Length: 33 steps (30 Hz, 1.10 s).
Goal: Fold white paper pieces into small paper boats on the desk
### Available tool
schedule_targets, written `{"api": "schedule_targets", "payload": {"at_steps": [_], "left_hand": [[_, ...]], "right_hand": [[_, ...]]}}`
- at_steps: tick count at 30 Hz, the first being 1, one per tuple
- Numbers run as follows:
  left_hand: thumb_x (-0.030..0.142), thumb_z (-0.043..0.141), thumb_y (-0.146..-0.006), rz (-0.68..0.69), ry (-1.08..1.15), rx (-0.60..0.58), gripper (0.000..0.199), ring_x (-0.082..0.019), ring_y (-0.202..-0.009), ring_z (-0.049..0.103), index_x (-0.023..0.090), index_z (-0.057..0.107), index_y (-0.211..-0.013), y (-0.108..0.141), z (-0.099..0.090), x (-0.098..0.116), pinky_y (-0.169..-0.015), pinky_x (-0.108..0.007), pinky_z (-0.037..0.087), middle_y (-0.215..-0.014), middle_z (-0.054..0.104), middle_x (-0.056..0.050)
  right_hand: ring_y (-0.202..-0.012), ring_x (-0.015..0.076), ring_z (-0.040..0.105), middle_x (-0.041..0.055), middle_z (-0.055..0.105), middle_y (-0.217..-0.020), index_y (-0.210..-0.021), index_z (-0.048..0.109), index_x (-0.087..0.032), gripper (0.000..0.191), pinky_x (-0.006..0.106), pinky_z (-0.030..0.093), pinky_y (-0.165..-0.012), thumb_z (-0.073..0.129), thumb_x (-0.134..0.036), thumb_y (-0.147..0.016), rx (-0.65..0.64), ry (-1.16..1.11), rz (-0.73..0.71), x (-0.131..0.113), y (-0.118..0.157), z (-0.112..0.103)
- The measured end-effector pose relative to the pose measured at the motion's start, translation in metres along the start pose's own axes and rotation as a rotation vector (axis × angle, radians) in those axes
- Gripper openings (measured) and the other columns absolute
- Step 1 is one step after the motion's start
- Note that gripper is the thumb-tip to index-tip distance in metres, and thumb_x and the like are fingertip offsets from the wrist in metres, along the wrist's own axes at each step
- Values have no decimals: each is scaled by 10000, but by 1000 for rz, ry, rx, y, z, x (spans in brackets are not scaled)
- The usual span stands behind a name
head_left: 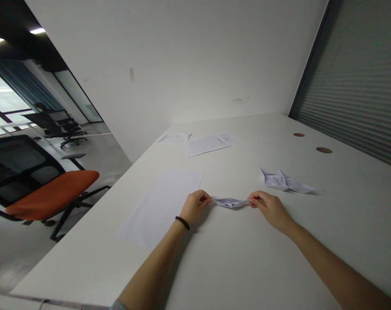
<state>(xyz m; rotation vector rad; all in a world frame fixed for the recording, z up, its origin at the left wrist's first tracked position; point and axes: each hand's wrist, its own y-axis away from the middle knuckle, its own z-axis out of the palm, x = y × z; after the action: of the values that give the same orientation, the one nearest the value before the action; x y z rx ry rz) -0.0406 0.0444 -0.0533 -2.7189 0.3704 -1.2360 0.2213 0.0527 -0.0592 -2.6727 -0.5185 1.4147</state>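
Between my two hands is a small folded paper boat (pixel 230 203), white, long and narrow, with a slit-like opening along its top. My left hand (pixel 195 206) pinches its left tip, and a dark band circles that wrist. The right tip is pinched by my right hand (pixel 269 207). Just beyond my right hand, a finished-looking folded paper boat (pixel 284 180) with pointed ends rests on the table. Flat white sheets (pixel 159 202) lie to the left, partly behind my left forearm.
Printed papers (pixel 208 144) lie toward the back of the white table (pixel 247 262). Two round brown-looking holes (pixel 323 150) are near its right edge. A wall stands behind, a blind (pixel 360 82) at the right. An orange-seated chair (pixel 53 191) stands beyond the table's left edge.
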Motion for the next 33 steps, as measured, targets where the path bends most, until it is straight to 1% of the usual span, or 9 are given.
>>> {"api": "schedule_targets", "payload": {"at_steps": [6,10,13,17,21,24,26,29,33], "left_hand": [[260,533,-748,-20,21,9,135,-129,-621,554,149,596,-705,1,0,0,-577,-220,426,-677,623,-16],[263,544,-750,-28,40,27,129,-127,-620,563,148,590,-714,1,2,-1,-582,-224,445,-687,626,-16],[247,574,-737,-1,92,19,121,-125,-632,572,146,593,-801,1,6,1,-575,-221,459,-744,628,-25],[245,613,-727,81,130,-42,206,-123,-669,576,151,590,-909,2,11,4,-605,-223,473,-825,620,-40],[246,623,-731,122,75,-45,297,-111,-663,555,169,559,-1011,4,13,5,-606,-219,466,-893,602,-42],[232,627,-730,156,43,-36,335,-102,-643,536,175,541,-1049,5,12,5,-595,-216,458,-916,592,-43],[212,611,-744,187,50,7,291,-103,-645,533,166,556,-1026,4,12,6,-594,-213,454,-882,593,-41],[179,564,-779,247,57,66,119,-101,-642,532,152,613,-884,2,13,7,-583,-199,442,-799,597,-34],[174,556,-788,273,-4,48,83,-97,-609,528,153,635,-771,0,14,7,-565,-189,435,-729,606,-22]], "right_hand": [[-615,155,558,10,597,-634,-730,566,-190,195,274,425,-608,446,-334,-786,-3,14,-13,1,0,-2],[-596,144,546,1,572,-608,-711,566,-186,209,273,439,-609,483,-369,-769,1,-84,14,5,0,-3],[-600,142,550,2,566,-623,-763,572,-180,213,278,459,-608,500,-381,-762,-13,-189,24,5,0,-2],[-692,160,592,36,613,-749,-869,570,-174,217,297,491,-659,528,-351,-748,-43,-212,17,3,1,3],[-762,165,601,70,627,-923,-986,552,-180,293,302,507,-690,571,-311,-726,-41,-140,-19,4,1,6],[-700,153,595,57,631,-884,-1006,561,-188,299,289,511,-633,574,-310,-734,-23,-78,-82,3,0,7],[-693,155,592,48,631,-831,-956,592,-194,229,281,504,-619,550,-313,-764,-16,-37,-144,1,0,8],[-745,165,598,50,640,-832,-873,615,-201,162,277,495,-638,506,-302,-807,28,0,-216,-1,-1,10],[-763,168,600,47,648,-832,-858,613,-205,151,276,490,-651,495,-294,-824,50,33,-264,-2,-2,11]]}}
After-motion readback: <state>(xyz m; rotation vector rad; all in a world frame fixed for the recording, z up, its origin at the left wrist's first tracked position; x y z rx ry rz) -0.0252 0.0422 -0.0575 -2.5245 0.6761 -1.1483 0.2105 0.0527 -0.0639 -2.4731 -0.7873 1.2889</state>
